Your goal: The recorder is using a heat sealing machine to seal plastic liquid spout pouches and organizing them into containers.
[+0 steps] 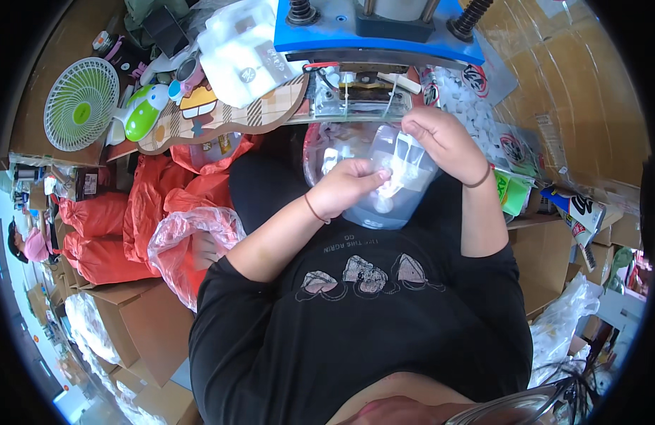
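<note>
Both hands are pinching a clear, floppy plastic pouch [384, 205]: left hand [345, 188] gripping its middle, right hand [441, 142] its far top edge; likely light, slippery.

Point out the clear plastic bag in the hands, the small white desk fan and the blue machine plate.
clear plastic bag [391, 209]: head view, on its lower bulging part below the hands.
small white desk fan [81, 103]: head view, on the green hub of its round grille.
blue machine plate [377, 39]: head view, on its flat blue top face.
</note>
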The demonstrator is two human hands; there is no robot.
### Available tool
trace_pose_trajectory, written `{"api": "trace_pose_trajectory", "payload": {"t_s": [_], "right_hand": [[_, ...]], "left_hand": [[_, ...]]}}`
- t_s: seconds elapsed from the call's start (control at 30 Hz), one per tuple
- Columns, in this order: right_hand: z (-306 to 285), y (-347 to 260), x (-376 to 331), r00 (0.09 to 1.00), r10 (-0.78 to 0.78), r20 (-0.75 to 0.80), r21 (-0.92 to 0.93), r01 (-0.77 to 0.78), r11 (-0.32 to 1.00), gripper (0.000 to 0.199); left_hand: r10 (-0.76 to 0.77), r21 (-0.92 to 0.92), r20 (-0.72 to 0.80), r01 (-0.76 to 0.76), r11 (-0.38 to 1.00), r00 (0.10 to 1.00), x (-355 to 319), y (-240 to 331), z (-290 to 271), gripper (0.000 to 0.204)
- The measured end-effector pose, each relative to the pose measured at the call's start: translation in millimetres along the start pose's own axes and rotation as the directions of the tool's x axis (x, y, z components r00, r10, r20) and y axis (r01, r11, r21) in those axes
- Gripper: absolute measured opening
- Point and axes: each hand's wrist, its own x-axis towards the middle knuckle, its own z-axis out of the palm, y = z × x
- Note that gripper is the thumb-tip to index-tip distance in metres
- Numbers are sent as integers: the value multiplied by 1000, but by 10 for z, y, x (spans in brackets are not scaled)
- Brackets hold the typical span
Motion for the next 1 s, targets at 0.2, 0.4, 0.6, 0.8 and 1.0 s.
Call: {"api": "trace_pose_trajectory", "payload": {"t_s": [0.2,0.4,0.6,0.8,1.0], "right_hand": [[-347,296,-301,963,35,-266,-628,-201,751,23],[-219,606,-524,878,414,-240,-683,-456,571,26],[-121,734,-593,887,293,-356,-576,-456,679,24],[-81,831,-640,838,268,-475,-452,-494,743,24],[-100,797,-695,816,281,-505,-376,-501,780,25]], "left_hand": [[-19,-177,65,30,984,998,128,18,-107,18],[15,-229,-85,-34,973,996,463,367,-413,22],[293,50,-478,-307,950,828,407,315,-642,31],[983,961,-169,235,149,70,803,873,-1709,55],[749,847,-164,481,-226,642,735,983,-2139,69]]}}
